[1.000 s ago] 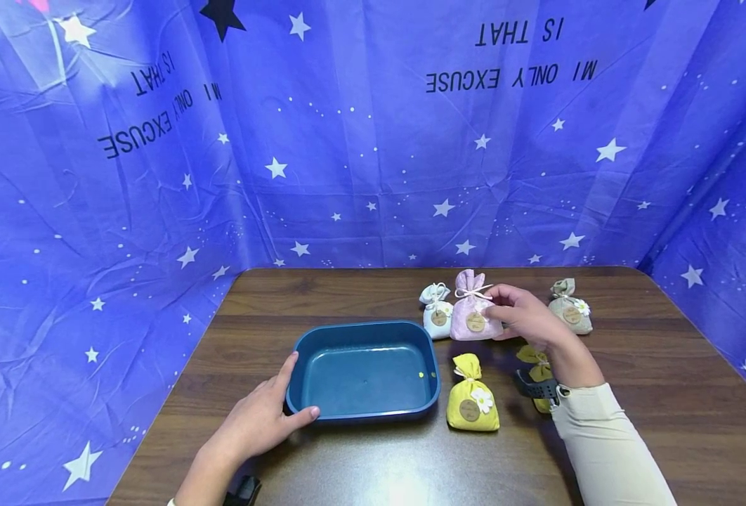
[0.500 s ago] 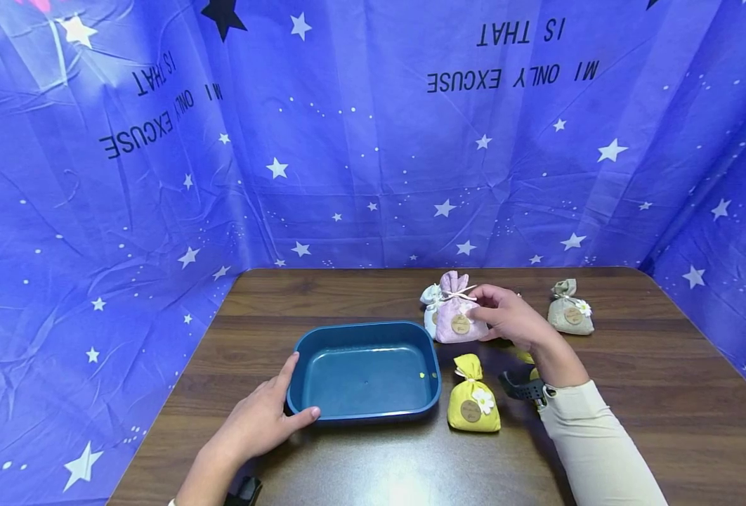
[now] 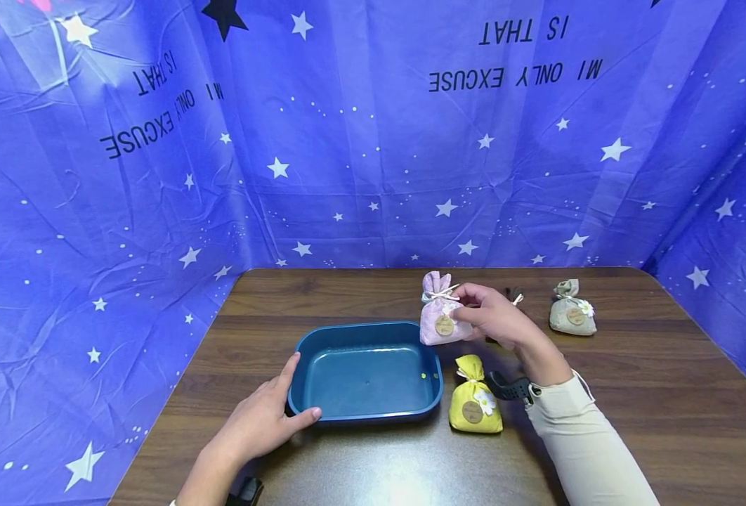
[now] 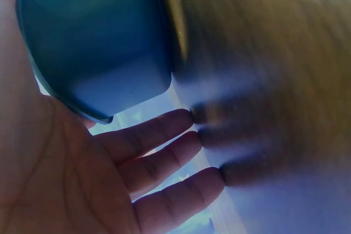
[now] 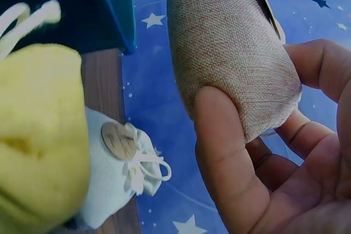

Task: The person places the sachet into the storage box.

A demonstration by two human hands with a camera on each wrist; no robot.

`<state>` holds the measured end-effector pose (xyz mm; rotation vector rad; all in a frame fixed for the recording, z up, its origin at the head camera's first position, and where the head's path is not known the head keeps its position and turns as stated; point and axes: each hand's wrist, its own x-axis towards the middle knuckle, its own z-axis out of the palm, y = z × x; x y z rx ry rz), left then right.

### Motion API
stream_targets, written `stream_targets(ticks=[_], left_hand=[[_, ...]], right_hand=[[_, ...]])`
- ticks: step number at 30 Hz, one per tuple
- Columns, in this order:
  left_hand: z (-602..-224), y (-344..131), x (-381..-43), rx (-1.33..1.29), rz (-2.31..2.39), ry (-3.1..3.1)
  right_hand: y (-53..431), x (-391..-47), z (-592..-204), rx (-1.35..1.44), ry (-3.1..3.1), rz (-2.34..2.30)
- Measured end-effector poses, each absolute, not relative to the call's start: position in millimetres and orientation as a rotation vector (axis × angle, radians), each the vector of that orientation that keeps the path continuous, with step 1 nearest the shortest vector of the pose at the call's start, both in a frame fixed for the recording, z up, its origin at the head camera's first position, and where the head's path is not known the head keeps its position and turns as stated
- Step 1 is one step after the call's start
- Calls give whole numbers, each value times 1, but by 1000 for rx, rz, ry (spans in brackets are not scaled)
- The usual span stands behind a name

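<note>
In the head view my right hand point(image 3: 499, 320) pinches a pink cloth sachet point(image 3: 439, 330) by its right side, above the back right corner of a dark teal tub point(image 3: 367, 414). The right wrist view shows the thumb pressed into the sachet's woven cloth point(image 5: 227, 47). My left hand point(image 3: 262, 418) rests at the tub's left end, its index finger and thumb along the rim. Its other fingers stretch out straight, tips at the table, in the left wrist view. A pale blue-white sachet point(image 5: 112, 163) stands below the pink one, hidden behind it in the head view.
A yellow sachet point(image 3: 476, 404) with a daisy stands right of the tub. Farther right is a beige-grey sachet point(image 3: 573, 314). A dark brown sachet top point(image 3: 513, 296) peeks out behind my right hand. A black object point(image 3: 245, 490) lies by my left forearm.
My right hand has carried the pink sachet leftward, across the pale sachet to the tub's back right corner. The left hand and the tub have stayed in place.
</note>
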<state>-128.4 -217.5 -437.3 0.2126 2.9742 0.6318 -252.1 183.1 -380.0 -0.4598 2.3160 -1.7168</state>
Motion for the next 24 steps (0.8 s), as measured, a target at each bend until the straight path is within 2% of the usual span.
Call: stream_targets(ticks=[24], left_hand=[[-436,-216,-128,199,633,2978]], right_hand=[[139,-260,-377,-632,2367,-1608]])
